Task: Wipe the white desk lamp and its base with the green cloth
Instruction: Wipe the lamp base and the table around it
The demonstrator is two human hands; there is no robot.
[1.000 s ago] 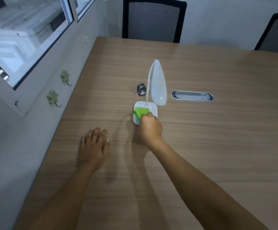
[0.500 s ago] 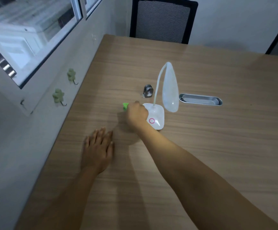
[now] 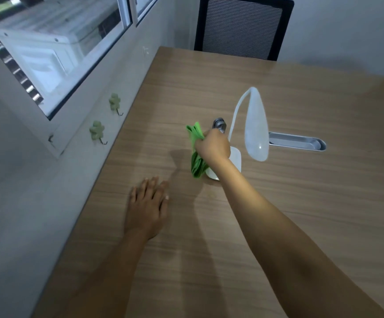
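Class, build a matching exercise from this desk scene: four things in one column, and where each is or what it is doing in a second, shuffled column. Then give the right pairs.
Things:
1. green cloth
2. left hand
3. metal tray
4. black chair

Places or states:
A. flat on the table, palm down
B. behind the table's far edge
C. bunched in the right hand
D. lying right of the lamp head

Pairs: 1-C, 2-A, 3-D, 4-B
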